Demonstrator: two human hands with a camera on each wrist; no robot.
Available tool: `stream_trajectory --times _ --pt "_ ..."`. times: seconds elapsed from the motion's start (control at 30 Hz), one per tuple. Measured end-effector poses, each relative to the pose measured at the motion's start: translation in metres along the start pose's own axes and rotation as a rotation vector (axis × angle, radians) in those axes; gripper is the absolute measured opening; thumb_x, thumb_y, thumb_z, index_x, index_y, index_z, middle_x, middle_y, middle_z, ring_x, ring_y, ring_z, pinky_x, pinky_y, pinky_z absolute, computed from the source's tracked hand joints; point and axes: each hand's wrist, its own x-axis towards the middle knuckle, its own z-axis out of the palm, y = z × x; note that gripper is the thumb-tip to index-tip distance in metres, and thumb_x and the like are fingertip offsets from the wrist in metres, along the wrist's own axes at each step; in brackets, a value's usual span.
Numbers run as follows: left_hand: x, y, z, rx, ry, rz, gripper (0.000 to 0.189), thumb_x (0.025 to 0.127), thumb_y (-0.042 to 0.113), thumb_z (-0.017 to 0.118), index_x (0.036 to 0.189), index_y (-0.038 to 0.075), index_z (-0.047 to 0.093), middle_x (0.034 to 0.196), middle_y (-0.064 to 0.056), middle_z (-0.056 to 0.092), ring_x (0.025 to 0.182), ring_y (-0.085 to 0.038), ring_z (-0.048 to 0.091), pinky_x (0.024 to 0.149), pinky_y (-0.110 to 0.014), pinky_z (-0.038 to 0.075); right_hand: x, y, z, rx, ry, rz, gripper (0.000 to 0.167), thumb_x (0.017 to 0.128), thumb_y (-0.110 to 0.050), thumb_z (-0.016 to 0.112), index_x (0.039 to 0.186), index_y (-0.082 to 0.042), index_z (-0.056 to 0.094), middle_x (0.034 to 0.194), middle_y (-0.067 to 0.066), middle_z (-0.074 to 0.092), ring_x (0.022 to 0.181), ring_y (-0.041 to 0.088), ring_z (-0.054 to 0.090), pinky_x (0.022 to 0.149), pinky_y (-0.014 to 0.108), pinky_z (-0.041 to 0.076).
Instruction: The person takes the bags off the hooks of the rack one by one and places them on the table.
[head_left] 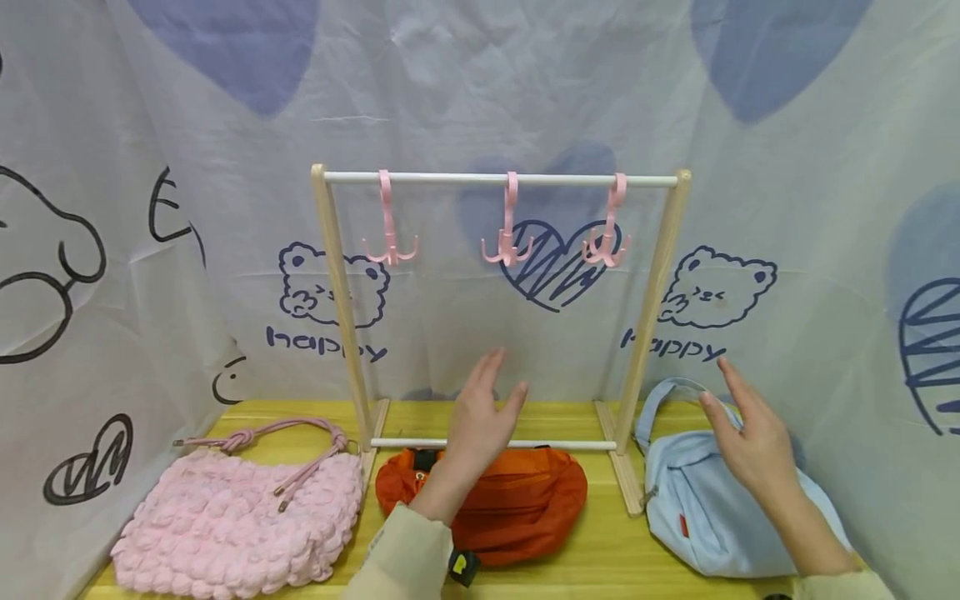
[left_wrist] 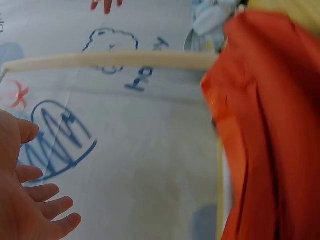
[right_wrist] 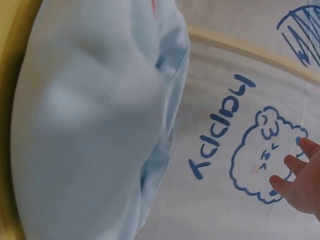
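Observation:
My left hand (head_left: 480, 421) is raised over the orange-red waist bag (head_left: 525, 508), fingers extended and thumb apart, holding nothing. The left wrist view shows the same hand (left_wrist: 30, 190) with spread fingers and the orange-red cloth of the bag (left_wrist: 270, 125) at the right. My right hand (head_left: 753, 433) hovers above the light blue bag (head_left: 690, 508), its fingers straight and holding nothing. In the right wrist view its fingers (right_wrist: 295, 170) show at the right edge, while the blue bag (right_wrist: 90, 125) fills the left. A pink bubbly shoulder bag (head_left: 240, 517) lies on the left, away from both hands.
Behind the bags stands a wooden rack (head_left: 330, 250) with a white top bar (head_left: 450, 178). Three pink hooks (head_left: 388, 221) hang from that bar. A lower white bar (head_left: 555, 445) joins its feet. Printed cloth (head_left: 562, 67) encloses the yellow tabletop (head_left: 607, 567) at the back and sides.

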Motion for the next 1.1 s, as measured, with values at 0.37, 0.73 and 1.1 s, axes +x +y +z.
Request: stream_trajectory --times 0.37,0.73,1.1 --pt "-0.001 -0.026 -0.060 0.220 0.106 0.074 0.066 0.105 0.034 0.062 0.159 0.004 0.040 0.166 -0.017 0.034 0.149 -0.041 0.037 0.119 -0.064 0.031 -0.001 -0.015 0.001 -0.031 0.020 -0.092 0.065 0.107 -0.029 0.059 0.164 -0.014 0.033 0.169 0.011 0.031 0.147 0.049 0.035 0.120 0.066 0.026" --pt "-0.010 -0.056 -0.115 0.400 0.137 0.053 0.067 0.104 0.033 0.063 0.160 0.005 0.038 0.167 -0.017 0.032 0.150 -0.043 0.034 0.119 -0.066 0.029 -0.004 -0.013 -0.001 -0.131 -0.101 -0.091 0.069 0.107 -0.034 0.057 0.165 -0.012 0.029 0.171 0.014 0.025 0.149 0.052 0.030 0.116 0.072 0.025" --pt "-0.026 -0.084 -0.155 0.552 0.140 0.063 0.067 0.104 0.033 0.062 0.158 0.001 0.039 0.166 -0.022 0.030 0.148 -0.047 0.031 0.116 -0.072 0.026 -0.008 -0.005 -0.001 -0.211 -0.186 -0.100 0.072 0.108 -0.039 0.053 0.167 -0.014 0.021 0.172 0.016 0.018 0.148 0.055 0.026 0.108 0.080 0.024"
